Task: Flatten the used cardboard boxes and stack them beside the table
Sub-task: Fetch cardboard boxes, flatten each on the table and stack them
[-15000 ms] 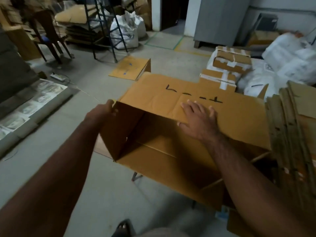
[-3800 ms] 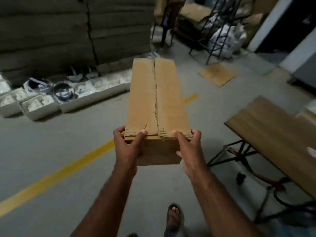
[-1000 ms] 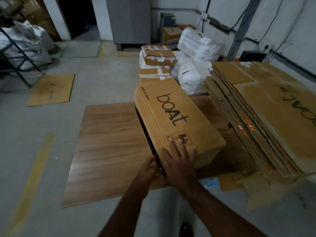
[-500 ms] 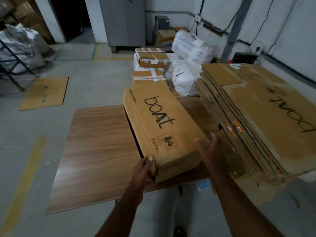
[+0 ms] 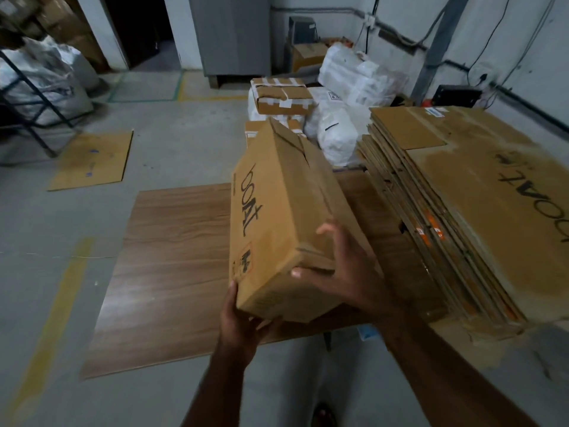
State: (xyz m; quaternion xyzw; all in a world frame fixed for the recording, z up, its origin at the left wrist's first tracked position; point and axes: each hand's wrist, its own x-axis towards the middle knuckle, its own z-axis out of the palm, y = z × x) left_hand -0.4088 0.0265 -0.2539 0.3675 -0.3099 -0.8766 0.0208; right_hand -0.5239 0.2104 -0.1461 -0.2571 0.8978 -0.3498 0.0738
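Long cardboard box (image 5: 277,217) with "boat" print held tilted above wooden table (image 5: 172,257), near end low at 6 o'clock, far end raised toward 12 o'clock. Printed face turned to 9 o'clock; far end flaps partly parted. Not flattened yet.

Left hand (image 5: 243,322) under near bottom corner of box, thumb up along the 9 o'clock face, fingers curled beneath: gripping box. Right hand (image 5: 345,272) at 3 o'clock side of near end, thumb pressed on end face, fingers spread and wrapped over top edge: gripping box too.

Stack of flattened boxes (image 5: 468,217) at 3 o'clock of the held box, resting partly on the table's 3 o'clock edge, top sheet showing inverted "boat" print and a smaller flat sheet at its 12 o'clock end. Orange tape visible on stack edges.

Taped cartons (image 5: 283,97) on floor at 12 o'clock behind the table, white sacks (image 5: 338,134) just beside them at 1 o'clock. Grey cabinet (image 5: 231,35) further back at 12 o'clock, against wall. Loose flat cardboard sheet (image 5: 92,160) on floor at 10 o'clock, well apart from the table. Large white bag (image 5: 40,84) behind metal frame at 10–11 o'clock. Yellow floor line (image 5: 52,306) at 8 o'clock. Sandalled foot (image 5: 323,416) at 6 o'clock, bottom edge.
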